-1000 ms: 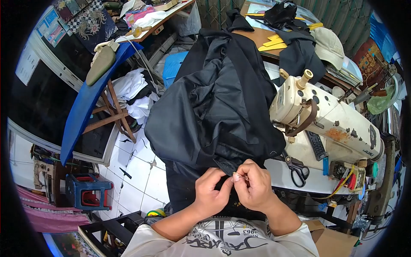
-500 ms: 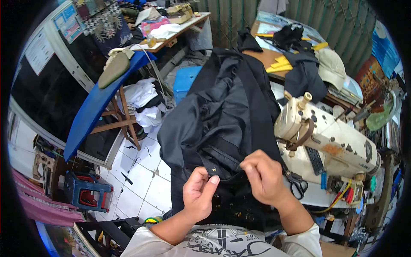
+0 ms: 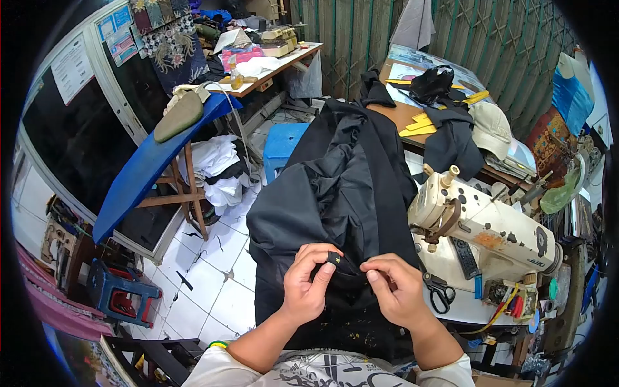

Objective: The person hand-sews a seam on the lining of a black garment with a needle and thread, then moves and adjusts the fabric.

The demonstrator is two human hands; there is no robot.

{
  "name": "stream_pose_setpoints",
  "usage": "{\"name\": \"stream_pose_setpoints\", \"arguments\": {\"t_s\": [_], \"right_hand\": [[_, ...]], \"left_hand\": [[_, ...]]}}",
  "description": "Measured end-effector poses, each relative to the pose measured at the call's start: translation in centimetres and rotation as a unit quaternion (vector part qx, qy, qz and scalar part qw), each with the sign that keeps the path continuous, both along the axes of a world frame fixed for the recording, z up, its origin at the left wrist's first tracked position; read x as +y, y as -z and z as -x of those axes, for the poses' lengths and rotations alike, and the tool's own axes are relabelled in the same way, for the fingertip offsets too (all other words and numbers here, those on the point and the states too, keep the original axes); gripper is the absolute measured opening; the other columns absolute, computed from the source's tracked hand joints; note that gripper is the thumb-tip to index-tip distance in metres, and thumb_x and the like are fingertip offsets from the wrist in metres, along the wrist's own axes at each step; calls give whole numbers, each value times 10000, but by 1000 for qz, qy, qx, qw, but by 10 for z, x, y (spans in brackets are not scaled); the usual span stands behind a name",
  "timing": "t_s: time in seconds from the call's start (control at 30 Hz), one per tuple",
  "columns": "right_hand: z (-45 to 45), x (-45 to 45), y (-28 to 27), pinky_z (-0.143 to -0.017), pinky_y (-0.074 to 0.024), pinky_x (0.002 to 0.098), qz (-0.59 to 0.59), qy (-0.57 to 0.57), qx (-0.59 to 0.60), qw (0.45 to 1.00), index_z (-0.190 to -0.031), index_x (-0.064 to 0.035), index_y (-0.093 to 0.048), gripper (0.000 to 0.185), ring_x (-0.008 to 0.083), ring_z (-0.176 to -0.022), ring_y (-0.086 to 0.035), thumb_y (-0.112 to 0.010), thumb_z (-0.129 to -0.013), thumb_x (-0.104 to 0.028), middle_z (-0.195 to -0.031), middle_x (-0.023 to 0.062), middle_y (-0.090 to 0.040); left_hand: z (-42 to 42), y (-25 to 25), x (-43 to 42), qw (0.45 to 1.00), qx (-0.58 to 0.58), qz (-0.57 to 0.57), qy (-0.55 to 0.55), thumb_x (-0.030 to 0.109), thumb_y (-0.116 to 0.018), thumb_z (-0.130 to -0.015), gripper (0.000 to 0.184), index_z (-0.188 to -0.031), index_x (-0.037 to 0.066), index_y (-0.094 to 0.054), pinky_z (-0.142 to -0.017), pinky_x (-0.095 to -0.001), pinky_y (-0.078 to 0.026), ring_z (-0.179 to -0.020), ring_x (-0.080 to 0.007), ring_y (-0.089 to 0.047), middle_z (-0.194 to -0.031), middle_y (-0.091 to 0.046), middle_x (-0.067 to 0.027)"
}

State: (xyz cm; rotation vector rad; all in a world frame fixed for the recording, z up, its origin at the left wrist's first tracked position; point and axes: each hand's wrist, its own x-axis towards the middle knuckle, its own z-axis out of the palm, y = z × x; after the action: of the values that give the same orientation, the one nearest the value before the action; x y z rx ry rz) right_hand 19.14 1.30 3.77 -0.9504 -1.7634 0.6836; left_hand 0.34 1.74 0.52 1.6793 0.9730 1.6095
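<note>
Black lined garment (image 3: pixel 348 169), satin-like lining (image 3: pixel 293 203) uppermost, glossy, creased along its middle; spread before the person (image 3: pixel 335 369), beside the cream Juki sewing machine (image 3: pixel 493 226). Lining in place; work at a folded edge (image 3: pixel 346 264) apparently unfinished, one yellow thread-like bit (image 3: pixel 336 260) there, yellow specks (image 3: pixel 368 336) on the dark cloth (image 3: pixel 342 316) below. Left hand (image 3: pixel 307 284): pinching that edge. Right hand (image 3: pixel 396 290): fingertips (image 3: pixel 373 275) together close by, whether holding anything, cannot tell

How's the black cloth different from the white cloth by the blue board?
The black cloth is dark and partly glossy; the white cloth is bright. The left hand grips the black cloth's edge; no hand touches the white cloth. The black cloth fills more of the picture than the white cloth. Both are wrinkled.
</note>
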Motion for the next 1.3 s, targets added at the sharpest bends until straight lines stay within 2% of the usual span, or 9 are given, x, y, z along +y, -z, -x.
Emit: {"name": "stream_pose_setpoints", "arguments": {"t_s": [0.3,0.53,0.6,0.7,0.73,0.87,1.0,1.07,1.3], "right_hand": [[7,10,-5,-544,-528,305,-114,-22,-79,990,-994,22,-659,165,239,-640,-672,-710,-837,13,-879,118,-684],[1,14,-5,-494,-499,321,-170,-5,-212,962,-881,-5,-608,132,233,-573,-626,-703,-790,1,-757,85,-616],[-2,5,-5,-487,-491,313,-163,-7,-234,958,-876,-10,-593,140,226,-551,-607,-696,-782,1,-738,81,-597],[-6,-15,-13,-486,-457,264,-50,-173,-19,983,-917,-15,-578,205,153,-521,-549,-717,-771,21,-795,81,-591],[-7,-12,-7,-486,-457,264,-46,-175,-17,983,-917,-15,-578,205,153,-521,-549,-717,-771,21,-795,81,-591],[-5,3,13,-482,-450,246,73,-67,15,995,-979,-9,-596,195,84,-560,-566,-718,-828,13,-832,74,-627],[-1,13,16,-498,-473,254,25,-64,-22,997,-1083,19,-618,274,125,-568,-594,-730,-834,0,-836,91,-637],[1,17,23,-509,-494,277,-84,-42,-71,993,-1072,22,-620,265,191,-570,-608,-726,-830,3,-839,111,-639],[3,14,16,-508,-493,308,-107,-24,-159,981,-962,16,-587,181,239,-569,-600,-700,-820,22,-774,107,-613]], "left_hand": [[-6,-4,-6,989,128,-51,-43,51,-655,-873,64,-926,24,-632,-919,-383,-387,-932,-272,-580,-992,-666,-84],[-9,-12,-6,951,281,-98,-81,37,-668,-816,96,-906,41,-633,-934,-439,-372,-912,-267,-578,-955,-651,-73],[-13,-9,-6,953,277,-85,-84,28,-660,-826,76,-894,28,-626,-924,-429,-382,-890,-272,-572,-948,-652,-91],[-9,2,5,977,202,-12,-70,28,-644,-856,41,-881,7,-618,-901,-395,-395,-871,-266,-565,-948,-653,-107],[-5,7,6,989,131,53,-35,37,-637,-877,42,-879,-1,-617,-889,-370,-398,-873,-255,-565,-954,-655,-105],[-2,9,5,992,120,37,-4,53,-628,-905,64,-889,-9,-622,-861,-347,-402,-885,-239,-558,-960,-654,-104],[-3,7,2,989,147,17,-19,59,-636,-901,63,-897,-2,-626,-903,-372,-398,-897,-263,-564,-956,-651,-107],[-3,7,2,986,162,4,-25,56,-641,-892,56,-898,2,-624,-920,-395,-397,-897,-273,-569,-955,-651,-108],[-8,6,-1,967,245,-36,-52,65,-659,-854,74,-912,37,-622,-988,-470,-366,-930,-283,-590,-975,-658,-78]]}}
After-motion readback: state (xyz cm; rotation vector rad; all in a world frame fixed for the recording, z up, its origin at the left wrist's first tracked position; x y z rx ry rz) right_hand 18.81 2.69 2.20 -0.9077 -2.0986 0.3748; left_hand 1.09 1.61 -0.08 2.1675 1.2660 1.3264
